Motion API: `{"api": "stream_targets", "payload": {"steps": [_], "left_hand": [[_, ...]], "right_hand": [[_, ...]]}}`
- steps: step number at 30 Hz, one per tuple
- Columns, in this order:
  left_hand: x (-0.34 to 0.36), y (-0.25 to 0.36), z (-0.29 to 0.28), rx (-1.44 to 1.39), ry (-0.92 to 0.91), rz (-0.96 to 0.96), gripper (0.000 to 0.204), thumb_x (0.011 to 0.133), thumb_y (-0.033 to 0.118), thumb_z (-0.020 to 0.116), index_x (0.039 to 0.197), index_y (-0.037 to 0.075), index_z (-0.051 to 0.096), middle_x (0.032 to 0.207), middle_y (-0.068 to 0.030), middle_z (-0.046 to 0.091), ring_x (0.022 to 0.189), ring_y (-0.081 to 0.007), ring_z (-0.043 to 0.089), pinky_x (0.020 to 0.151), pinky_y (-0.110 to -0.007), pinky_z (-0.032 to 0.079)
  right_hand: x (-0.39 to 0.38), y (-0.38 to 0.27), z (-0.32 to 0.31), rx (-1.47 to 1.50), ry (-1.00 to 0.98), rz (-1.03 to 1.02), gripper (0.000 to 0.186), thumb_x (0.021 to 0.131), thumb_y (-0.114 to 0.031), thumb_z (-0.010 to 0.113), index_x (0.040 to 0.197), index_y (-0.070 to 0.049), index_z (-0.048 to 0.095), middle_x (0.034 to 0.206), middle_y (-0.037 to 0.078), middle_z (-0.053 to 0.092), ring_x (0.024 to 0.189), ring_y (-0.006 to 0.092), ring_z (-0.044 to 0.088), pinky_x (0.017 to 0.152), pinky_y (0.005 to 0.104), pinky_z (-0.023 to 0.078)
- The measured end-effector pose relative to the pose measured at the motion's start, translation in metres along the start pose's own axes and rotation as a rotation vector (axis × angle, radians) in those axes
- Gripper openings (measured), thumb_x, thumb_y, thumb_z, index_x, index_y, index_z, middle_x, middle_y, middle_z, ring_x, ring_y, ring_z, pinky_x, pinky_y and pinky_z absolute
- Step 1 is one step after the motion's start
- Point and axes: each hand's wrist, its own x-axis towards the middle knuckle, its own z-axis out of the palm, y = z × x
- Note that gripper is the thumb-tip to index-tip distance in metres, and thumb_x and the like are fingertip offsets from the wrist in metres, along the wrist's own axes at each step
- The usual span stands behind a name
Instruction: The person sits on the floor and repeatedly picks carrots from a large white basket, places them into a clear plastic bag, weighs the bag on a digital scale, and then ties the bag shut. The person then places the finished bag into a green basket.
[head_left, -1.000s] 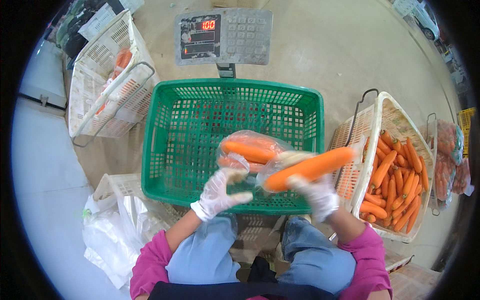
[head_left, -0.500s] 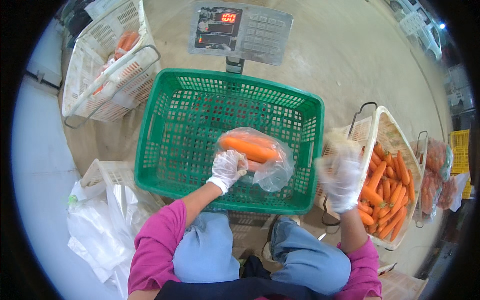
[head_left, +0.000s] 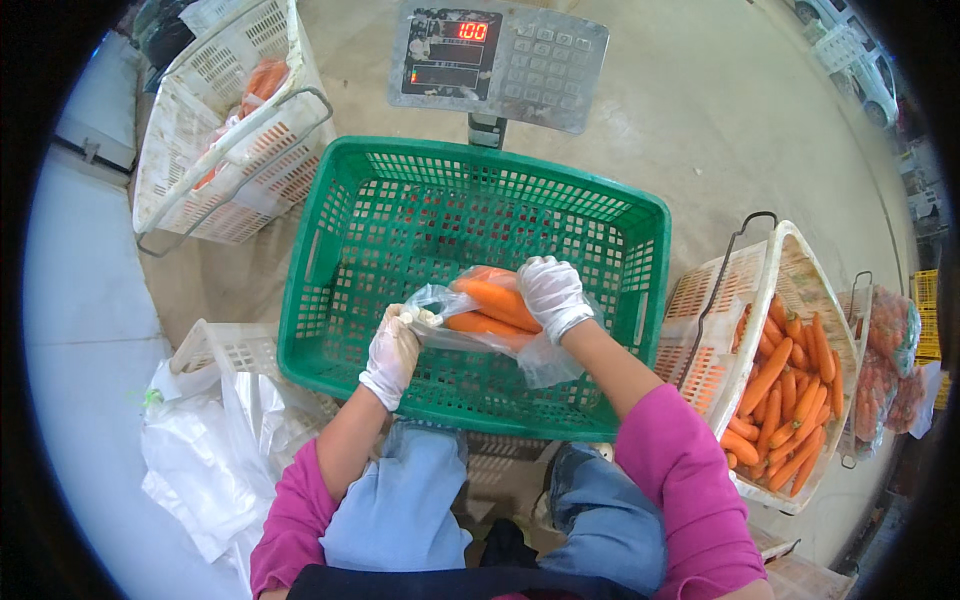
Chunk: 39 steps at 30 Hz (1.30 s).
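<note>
A clear plastic bag of carrots (head_left: 497, 308) lies in the green basket (head_left: 292, 345), tilted toward its near right. My left hand (head_left: 393, 352), in a thin white glove, is closed on the left end of the bag, with bunched plastic at the fingertips. From above, my right hand (head_left: 552, 293), gloved the same way, curls over the bag's right part and covers some of the carrots. Loose plastic hangs below the right wrist. Beyond the basket stands a scale display (head_left: 500, 60) with lit red digits and a keypad.
At right, a white crate (head_left: 715, 290) holds many loose carrots (head_left: 790, 400). Bagged carrots (head_left: 885, 345) sit farther right. Another white crate (head_left: 185, 135) with bagged carrots stands far left. Empty plastic bags (head_left: 205, 455) drape over a small crate at near left.
My right hand has come from beside the carrot crate onto the bag. My left hand has shifted left to the bag's end. The bag has turned slightly.
</note>
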Motion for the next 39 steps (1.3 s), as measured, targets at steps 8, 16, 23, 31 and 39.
{"api": "stream_targets", "payload": {"steps": [8,16,23,31,39], "left_hand": [[-0.008,0.02,0.014,0.281,-0.086,-0.057,0.018,0.071,0.008,0.049,0.089,0.007,0.048,0.075,0.0007,0.046,0.073,-0.0098,0.048,0.071,-0.023,0.04],[-0.01,0.058,0.051,0.333,-0.229,-0.204,0.066,0.062,0.006,0.07,0.123,-0.001,0.047,0.065,0.007,0.044,0.059,-0.0042,0.047,0.058,-0.017,0.04],[-0.003,0.073,0.028,1.666,0.254,0.26,0.021,0.078,0.01,0.06,0.098,0.011,0.063,0.072,-0.0126,0.064,0.066,-0.0239,0.063,0.061,-0.032,0.047],[-0.013,0.072,0.066,1.381,-0.092,0.672,0.013,0.065,0.002,0.068,0.073,0.007,0.059,0.08,-0.0069,0.058,0.082,-0.0223,0.058,0.073,-0.033,0.045],[-0.017,0.09,0.045,1.087,-0.243,0.57,0.122,0.052,0.062,0.076,0.142,0.002,0.019,0.144,-0.0155,0.026,0.133,-0.0286,0.026,0.11,-0.041,0.021]], "right_hand": [[0.026,0.006,-0.023,1.105,0.183,0.263,0.019,0.089,-0.02,0.051,0.086,-0.003,0.059,0.077,0.011,0.063,0.075,0.0232,0.061,0.069,0.0346,0.048],[-0.043,-0.022,-0.062,0.544,-0.19,-0.501,0.03,0.085,-0.038,0.056,0.096,-0.012,0.063,0.09,0.013,0.064,0.087,0.0281,0.062,0.079,0.0376,0.047],[-0.064,-0.001,-0.095,-0.304,-0.609,-0.452,0.039,0.079,-0.05,0.054,0.095,-0.018,0.069,0.088,0.002,0.068,0.096,0.0225,0.062,0.098,0.042,0.036],[-0.097,0.047,-0.132,0.247,0.176,-0.458,0.039,0.08,-0.042,0.059,0.058,-0.01,0.063,0.048,0.006,0.051,0.06,0.024,0.056,0.101,0.0438,0.033],[-0.127,0.076,-0.134,0.603,0.399,-0.25,0.055,0.071,-0.04,0.07,0.114,-0.008,0.055,0.118,0.011,0.057,0.113,0.0274,0.051,0.099,0.0427,0.036]]}}
